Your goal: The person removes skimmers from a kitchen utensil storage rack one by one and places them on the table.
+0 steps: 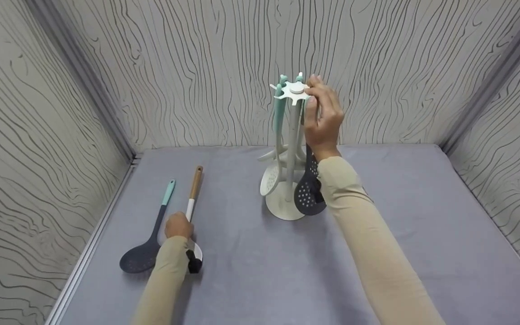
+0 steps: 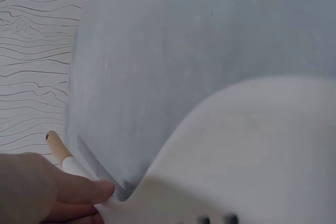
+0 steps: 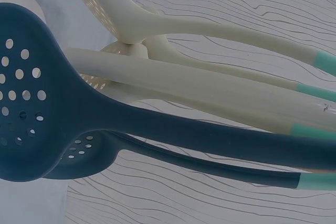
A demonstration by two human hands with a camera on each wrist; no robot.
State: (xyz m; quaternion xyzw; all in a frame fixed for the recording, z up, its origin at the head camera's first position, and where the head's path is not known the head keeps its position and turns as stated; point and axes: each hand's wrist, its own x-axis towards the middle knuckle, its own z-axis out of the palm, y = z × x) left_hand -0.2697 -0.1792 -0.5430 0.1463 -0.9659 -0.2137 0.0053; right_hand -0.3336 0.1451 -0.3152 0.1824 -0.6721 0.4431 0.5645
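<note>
My right hand (image 1: 325, 115) is at the top of a white utensil stand (image 1: 285, 205), its fingers and thumb around the handle end of a dark slotted skimmer (image 1: 307, 196), which hangs head down. The hand hides that handle end and the hook beside it. In the right wrist view, the skimmer (image 3: 31, 93) overlaps a second dark perforated utensil (image 3: 86, 156). On the table, my left hand (image 1: 179, 226) grips the neck of a white utensil with a wooden handle (image 1: 196, 185). The left wrist view shows its broad white head (image 2: 252, 140) close up.
A dark slotted ladle with a mint handle (image 1: 140, 257) lies left of my left hand. Cream utensils with mint handles, including a perforated one (image 1: 270, 178), hang on the stand. Wood-patterned panels (image 1: 224, 67) wall in the back and sides of the grey-covered table (image 1: 242, 271).
</note>
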